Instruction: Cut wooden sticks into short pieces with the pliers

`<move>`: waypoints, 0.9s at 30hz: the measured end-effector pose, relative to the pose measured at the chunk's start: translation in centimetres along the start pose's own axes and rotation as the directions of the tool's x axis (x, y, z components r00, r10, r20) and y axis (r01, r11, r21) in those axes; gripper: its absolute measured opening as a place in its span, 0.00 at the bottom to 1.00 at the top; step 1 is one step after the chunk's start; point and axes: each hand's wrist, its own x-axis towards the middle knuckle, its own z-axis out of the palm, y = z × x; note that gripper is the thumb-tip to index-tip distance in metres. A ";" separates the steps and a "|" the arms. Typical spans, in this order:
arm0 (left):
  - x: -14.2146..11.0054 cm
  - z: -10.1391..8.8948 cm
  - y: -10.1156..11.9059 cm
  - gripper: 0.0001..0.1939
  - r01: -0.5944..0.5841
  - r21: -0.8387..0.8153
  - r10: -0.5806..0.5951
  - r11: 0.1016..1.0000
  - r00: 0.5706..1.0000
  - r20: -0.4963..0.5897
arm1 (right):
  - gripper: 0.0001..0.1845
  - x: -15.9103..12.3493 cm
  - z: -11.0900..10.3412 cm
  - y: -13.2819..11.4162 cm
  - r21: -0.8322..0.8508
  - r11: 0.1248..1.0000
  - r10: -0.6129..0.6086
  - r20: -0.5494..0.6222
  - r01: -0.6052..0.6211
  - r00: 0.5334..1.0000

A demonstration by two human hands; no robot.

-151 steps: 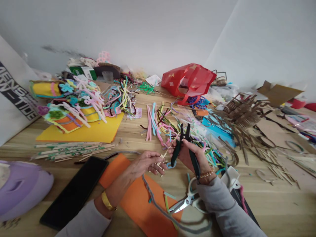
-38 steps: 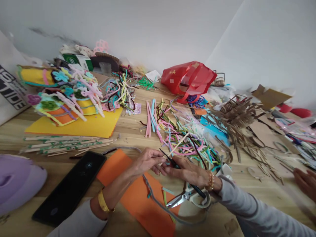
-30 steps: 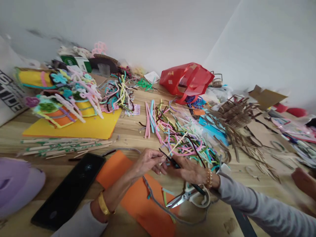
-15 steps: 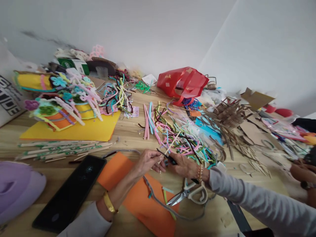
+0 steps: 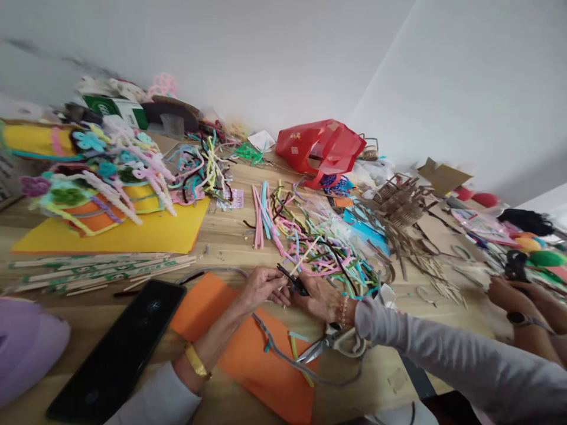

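Observation:
My left hand point(image 5: 263, 287) is closed, its fingertips pinching the lower end of a thin pale wooden stick point(image 5: 309, 252). The stick slants up and away to the right, over the pile of pipe cleaners point(image 5: 328, 251). My right hand point(image 5: 319, 298) grips dark-handled pliers point(image 5: 297, 284). Their narrow dark jaws point left and cross the stick close to my left fingertips; whether they bite on it I cannot tell. Beneath my hands lie orange sheets point(image 5: 261, 366) and a grey cord point(image 5: 283, 358). Scissors point(image 5: 316, 348) rest below my right wrist, partly covered by it.
At the left are a black phone point(image 5: 117, 348), paper-wrapped sticks point(image 5: 93, 268), and pipe-cleaner crafts point(image 5: 95, 215) on yellow sheets point(image 5: 179, 233). Behind stand a red bag point(image 5: 305, 147) and small woven baskets point(image 5: 401, 200). Another person's hands point(image 5: 514, 295) hold something dark at far right.
The view has turned a little right, so the tabletop things sit further left and more of the other person's hands shows. My hands keep their hold on the stick and pliers.

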 end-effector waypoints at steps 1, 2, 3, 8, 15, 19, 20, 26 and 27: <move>0.1 0.0 0.0 0.20 0.016 0.003 -0.016 1.000 1.000 -0.010 | 0.09 0.2 0.1 0.1 -0.003 1.000 0.009 0.005 -0.009 1.000; 0.1 0.0 0.0 0.20 0.032 0.006 -0.032 0.999 0.999 -0.020 | 0.10 0.4 0.2 0.1 -0.005 1.000 0.019 0.009 -0.019 1.000; 0.2 -0.1 0.0 0.20 0.048 0.008 -0.047 0.999 0.998 -0.030 | 0.11 0.6 0.3 0.2 -0.005 1.000 0.030 0.015 -0.030 0.999; 0.6 -0.3 0.2 0.20 0.082 0.025 -0.080 0.996 0.994 -0.081 | 0.14 1.8 0.0 0.5 0.000 0.996 0.084 0.079 -0.085 0.993; 0.7 -0.2 0.2 0.18 0.060 0.045 -0.053 0.997 0.987 -0.152 | 0.11 3.5 -0.7 0.8 0.039 0.991 0.120 0.174 -0.129 0.977; 0.7 -0.3 0.4 0.18 0.055 0.035 -0.049 0.998 0.987 -0.154 | 0.08 4.1 -1.5 0.6 0.065 0.991 0.104 0.219 -0.121 0.970; 0.7 -0.3 0.5 0.19 0.051 0.031 -0.046 0.998 0.988 -0.148 | 0.08 4.1 -1.8 0.5 0.068 0.991 0.096 0.230 -0.114 0.968; 0.5 -0.4 0.8 0.21 0.032 0.027 -0.029 0.999 0.995 -0.098 | 0.08 3.9 -2.7 -0.2 0.075 0.995 0.050 0.260 -0.071 0.964; 0.4 -0.5 0.8 0.21 0.030 0.030 -0.027 0.999 0.995 -0.095 | 0.08 3.9 -2.6 -0.2 0.080 0.995 0.043 0.259 -0.066 0.965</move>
